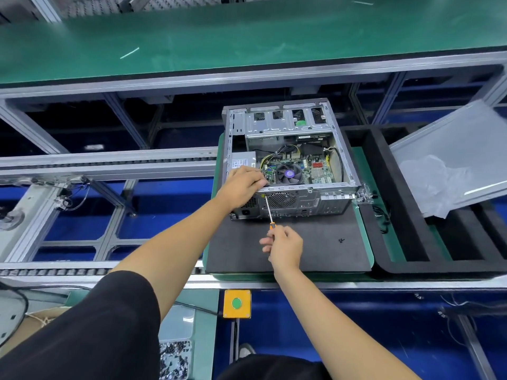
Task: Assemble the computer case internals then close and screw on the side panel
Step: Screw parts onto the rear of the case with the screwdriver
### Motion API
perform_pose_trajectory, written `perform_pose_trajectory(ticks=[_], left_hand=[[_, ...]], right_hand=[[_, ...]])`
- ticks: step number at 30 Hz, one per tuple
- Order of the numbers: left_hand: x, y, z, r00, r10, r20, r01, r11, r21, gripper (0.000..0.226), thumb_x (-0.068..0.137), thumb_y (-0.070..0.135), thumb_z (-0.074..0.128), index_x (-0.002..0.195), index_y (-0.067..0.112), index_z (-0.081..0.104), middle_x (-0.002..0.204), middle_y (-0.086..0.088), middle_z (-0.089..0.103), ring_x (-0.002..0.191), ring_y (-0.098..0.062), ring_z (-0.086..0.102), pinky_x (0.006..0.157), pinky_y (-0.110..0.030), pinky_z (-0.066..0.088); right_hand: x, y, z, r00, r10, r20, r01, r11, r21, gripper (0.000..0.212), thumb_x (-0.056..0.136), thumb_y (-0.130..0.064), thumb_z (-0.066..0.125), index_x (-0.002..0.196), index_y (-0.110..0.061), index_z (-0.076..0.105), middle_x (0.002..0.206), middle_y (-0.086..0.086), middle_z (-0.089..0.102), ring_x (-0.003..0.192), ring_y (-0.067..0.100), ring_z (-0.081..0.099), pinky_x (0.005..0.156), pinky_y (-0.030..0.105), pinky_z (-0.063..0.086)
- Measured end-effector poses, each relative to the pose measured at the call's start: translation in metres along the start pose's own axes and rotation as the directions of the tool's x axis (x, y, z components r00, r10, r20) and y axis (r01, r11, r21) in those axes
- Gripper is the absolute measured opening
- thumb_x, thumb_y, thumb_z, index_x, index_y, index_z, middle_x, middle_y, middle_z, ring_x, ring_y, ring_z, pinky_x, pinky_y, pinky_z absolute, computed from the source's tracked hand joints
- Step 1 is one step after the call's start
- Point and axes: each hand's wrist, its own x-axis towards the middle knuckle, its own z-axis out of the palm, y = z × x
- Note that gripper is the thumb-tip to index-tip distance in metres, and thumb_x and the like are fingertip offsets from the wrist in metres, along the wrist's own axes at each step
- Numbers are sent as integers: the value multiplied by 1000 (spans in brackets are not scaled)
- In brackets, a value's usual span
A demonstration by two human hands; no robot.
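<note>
Driving screw at case (288, 160) rear: right hand (285, 248) grips screwdriver (268, 211), left hand (242, 187) clamps rim; side panel (452, 149) off, 3 o'clock.

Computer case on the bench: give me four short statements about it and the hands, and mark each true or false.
1. The computer case lies open, its fan showing. True.
2. The right hand holds a screwdriver. True.
3. The left hand rests on the yellow button box. False: it grips the case's near edge.
4. The side panel is already screwed on. False: it lies off to the right.
</note>
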Motion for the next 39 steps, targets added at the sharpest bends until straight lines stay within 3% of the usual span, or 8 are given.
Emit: perform_pose_trajectory(ticks=[6, 10, 13, 18, 22, 28, 33, 39], left_hand=[[1, 0, 0, 1000, -2, 3, 2, 1000, -28, 29, 106, 34, 46, 99, 18, 69, 112, 9, 64, 125, -12, 39, 95, -22, 12], [3, -1, 0, 1000, -8, 4, 8, 999, -41, 30, 106, 35, 46, 95, 17, 67, 110, 8, 64, 125, -13, 40, 94, -22, 11], [3, -3, 1, 1000, -8, 14, 9, 999, -50, 30, 106, 35, 45, 95, 18, 67, 107, 10, 63, 124, -12, 40, 100, -27, 13], [2, -2, 1, 1000, -1, -6, 1, 999, -43, 29, 106, 34, 46, 94, 17, 66, 108, 8, 64, 122, -14, 40, 90, -19, 10], [2, -1, -1, 1000, 3, 15, -2, 999, -47, 28, 105, 34, 47, 91, 18, 65, 99, 13, 61, 117, -17, 43, 103, -34, 19], [-1, -2, -6, 998, 40, 49, -34, 992, -119, 13, 99, 39, 61, 99, 29, 69, 101, 21, 57, 129, -16, 41, 112, -39, 20], [1, -11, -16, 977, 105, 183, -87, 991, -103, 30, 96, 37, 68, 124, 26, 66, 136, 0, 57, 145, -18, 30, 120, -47, 20], [1, -15, -13, 976, 140, 169, -137, 990, -27, 45, 91, 45, 72, 131, 25, 63, 139, -1, 57, 145, -18, 31, 119, -45, 22]], right_hand=[[-2, -1, 4, 999, 30, 23, -30, 1000, 6, 18, 94, -9, 57, 84, -13, 42, 65, 9, 63, 41, 12, 43, 39, 24, 30], [-2, -3, 3, 996, 76, 39, -75, 997, -32, 19, 99, -17, 50, 84, -8, 56, 64, 12, 72, 42, 16, 55, 42, 25, 34], [-2, -4, 1, 991, 121, 52, -120, 993, -13, 26, 99, -19, 47, 84, -7, 64, 63, 6, 69, 40, 14, 46, 41, 23, 29], [-3, -6, -1, 996, 72, 45, -72, 997, 2, 17, 100, -16, 59, 87, -10, 49, 62, 3, 58, 38, 9, 37, 37, 21, 27], [-6, -8, -2, 998, 56, 18, -56, 998, 8, 15, 97, -11, 58, 84, -7, 54, 58, 3, 57, 39, 9, 40, 37, 23, 29], [-7, -11, -2, 995, 84, 48, -86, 995, 56, 17, 95, -5, 56, 79, -8, 50, 49, 2, 55, 36, 12, 37, 35, 22, 26], [-4, -12, -4, 993, 87, 82, -89, 996, 17, 17, 100, -9, 52, 83, -7, 57, 54, 6, 63, 38, 14, 45, 37, 21, 30], [0, -9, -4, 989, 114, 90, -115, 993, 11, 19, 99, -10, 49, 83, -8, 58, 58, 10, 67, 40, 14, 47, 37, 21, 29]])
